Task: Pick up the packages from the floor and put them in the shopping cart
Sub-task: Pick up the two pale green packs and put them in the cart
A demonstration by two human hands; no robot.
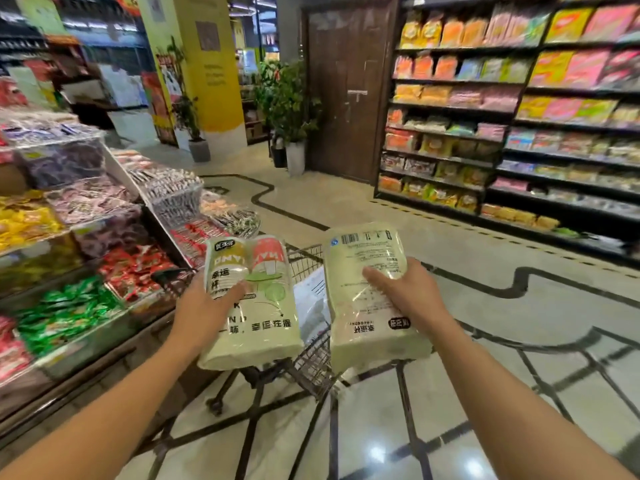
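Observation:
My left hand (207, 306) grips a pale green package (263, 327) with a green and a red cup printed on its front, held upright. My right hand (405, 292) grips a second pale green package (363, 258), its back side with a barcode turned toward me. Both packages hang side by side above the wire shopping cart (311, 365), which stands just beyond my hands and is mostly hidden by them. A white bag (311, 299) lies inside the cart between the two packages.
A tiered candy display (86, 237) runs along the left, close to the cart. Snack shelves (519, 116) line the right side of the aisle. Potted plants (291, 109) and a brown door (349, 84) stand ahead. Shiny tiled floor (485, 341) spreads to the right.

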